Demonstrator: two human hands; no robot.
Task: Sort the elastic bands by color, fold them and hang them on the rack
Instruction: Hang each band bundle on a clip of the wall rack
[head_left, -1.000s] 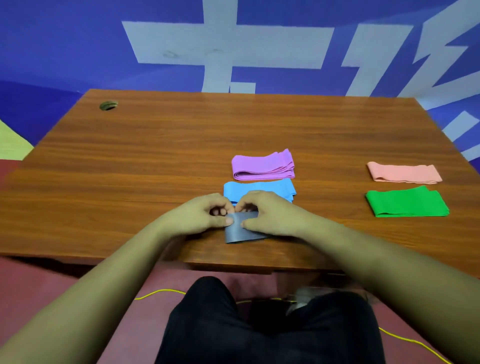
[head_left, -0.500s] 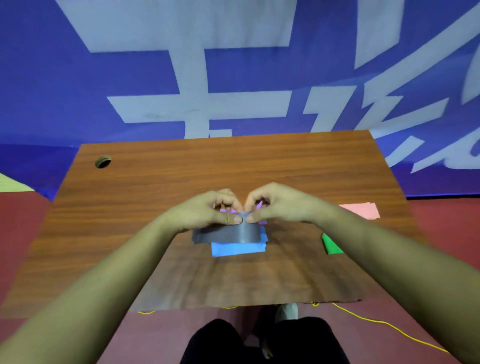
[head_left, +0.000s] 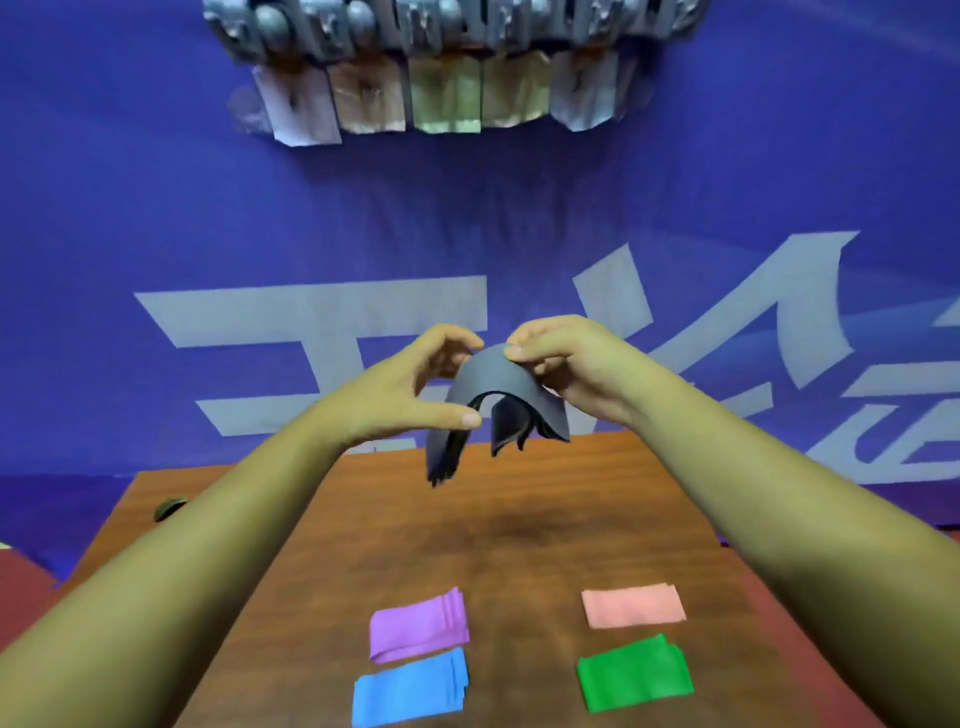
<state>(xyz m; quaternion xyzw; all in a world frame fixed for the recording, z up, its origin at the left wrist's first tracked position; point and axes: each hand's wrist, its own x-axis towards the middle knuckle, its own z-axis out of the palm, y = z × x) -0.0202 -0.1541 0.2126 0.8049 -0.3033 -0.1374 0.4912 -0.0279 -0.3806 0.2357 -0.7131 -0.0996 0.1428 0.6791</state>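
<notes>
Both hands pinch the folded grey band (head_left: 498, 384) in mid-air: the right hand (head_left: 571, 364) nips its top crease between thumb and fingertips, and the left hand (head_left: 415, 395) curls behind the same crease with its thumb laid on the left fall, so the band droops over in an arch with its layered ends hanging loose. It is held up against the blue wall, above the far edge of the table (head_left: 519, 519) and well below the rack (head_left: 441, 31), which runs along the top of the head view – blurred, with a row of pale tags (head_left: 447, 98) beneath it and no band that I can make out on it. Sorting and folding look done: the purple band (head_left: 418, 626) and blue band (head_left: 410, 688) lie folded near left, and the pink band (head_left: 631, 605) and green band (head_left: 634, 673) near right, each apart from the others. Hanging seems barely begun – all five bands still have to go up. Half a second ago the grey band was low over the blue one; now it is lifted clear, and the view has tipped up to take in the rack.
</notes>
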